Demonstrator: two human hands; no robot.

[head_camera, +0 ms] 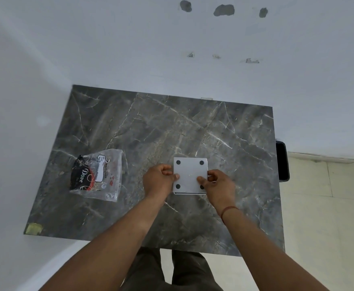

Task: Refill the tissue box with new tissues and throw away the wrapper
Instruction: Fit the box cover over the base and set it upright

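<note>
A square white tissue box (189, 173) lies upside down on the grey marble table (171, 127), its flat base with black round feet facing up. My left hand (159, 179) grips the box's left edge, thumb on the base. My right hand (216, 184) grips the right edge, its thumb covering part of one foot. To the left lies the clear plastic wrapper (97, 175) with a black and red "Dove" print, flat and crumpled, apart from both hands. No tissues show; the box's inside is hidden.
The table stands in a corner against white walls (130, 49). A black object (282, 161) sits just past the table's right edge. Pale tiled floor (323, 206) lies to the right. A yellowish patch (33, 228) marks the table's near left corner.
</note>
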